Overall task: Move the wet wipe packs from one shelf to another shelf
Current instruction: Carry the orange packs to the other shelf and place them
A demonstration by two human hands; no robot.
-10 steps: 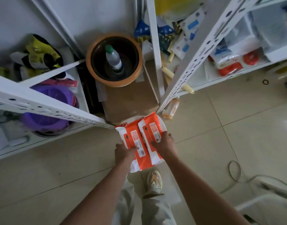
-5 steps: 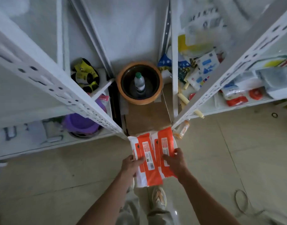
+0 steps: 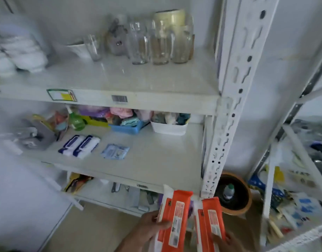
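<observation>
Two orange-and-white wet wipe packs are held low in the head view, in front of the white rack. My left hand (image 3: 151,228) grips the left pack (image 3: 174,219), thumb across its face. My right hand (image 3: 223,240) holds the right pack (image 3: 211,224) from below; only its fingers show. On the middle shelf (image 3: 156,157) lie two blue-and-white wipe packs (image 3: 79,146) side by side and a flat light-blue pack (image 3: 115,151). Both orange packs hang below that shelf's front edge, near the rack's upright post (image 3: 223,124).
The top shelf (image 3: 120,77) carries glass jars (image 3: 156,44), a drinking glass and white cloths. Behind the wipes on the middle shelf stand a green bottle (image 3: 75,120), a blue tray and a white bin. An orange-rimmed pot (image 3: 234,195) with a bottle sits on the floor at right, beside a second cluttered rack.
The view has swung up from the floor to the left rack's shelves. Both hands have risen with the orange packs, which have drifted slightly apart.
</observation>
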